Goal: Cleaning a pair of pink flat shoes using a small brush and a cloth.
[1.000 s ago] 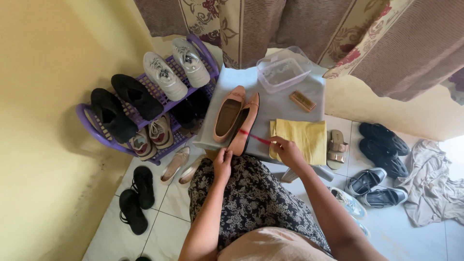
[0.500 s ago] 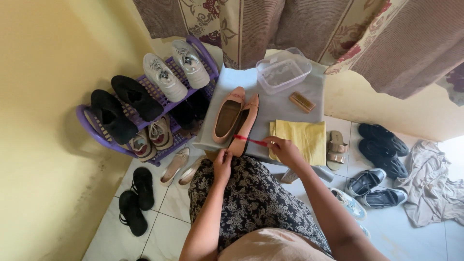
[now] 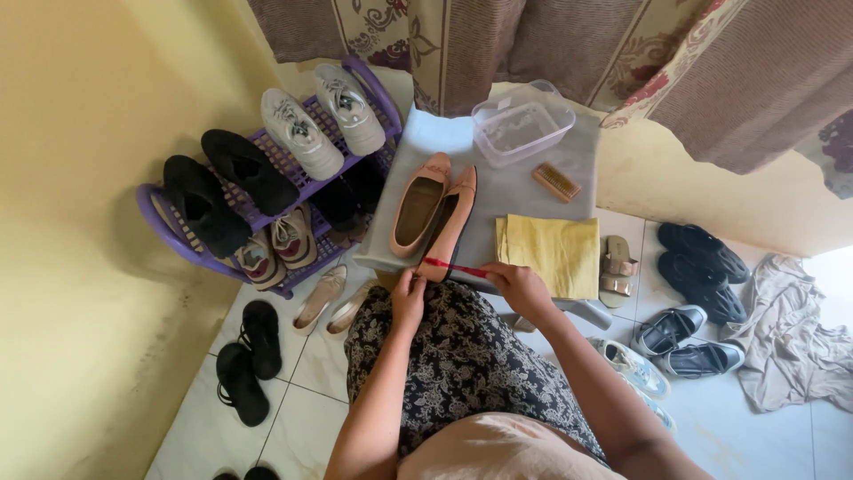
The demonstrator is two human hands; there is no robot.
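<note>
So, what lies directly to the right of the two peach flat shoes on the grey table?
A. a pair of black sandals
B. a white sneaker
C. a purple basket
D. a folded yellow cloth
D: the folded yellow cloth lies flat on the grey table, right beside the peach flat shoes.

A purple shoe rack (image 3: 169, 233) stands left of the grey table (image 3: 524, 191), which carries a clear plastic tub (image 3: 520, 124) and yellow cloth (image 3: 553, 253).

Worktop: a small grey worktop (image 3: 515, 191), just beyond the left hand (image 3: 410, 294) and the right hand (image 3: 520, 286).
On it: two tan flat shoes (image 3: 434, 212) beyond the left hand; a yellow cloth (image 3: 551, 253) beside the right hand; a brown brush (image 3: 555, 182) and a clear plastic box (image 3: 520, 124) farther off.
</note>
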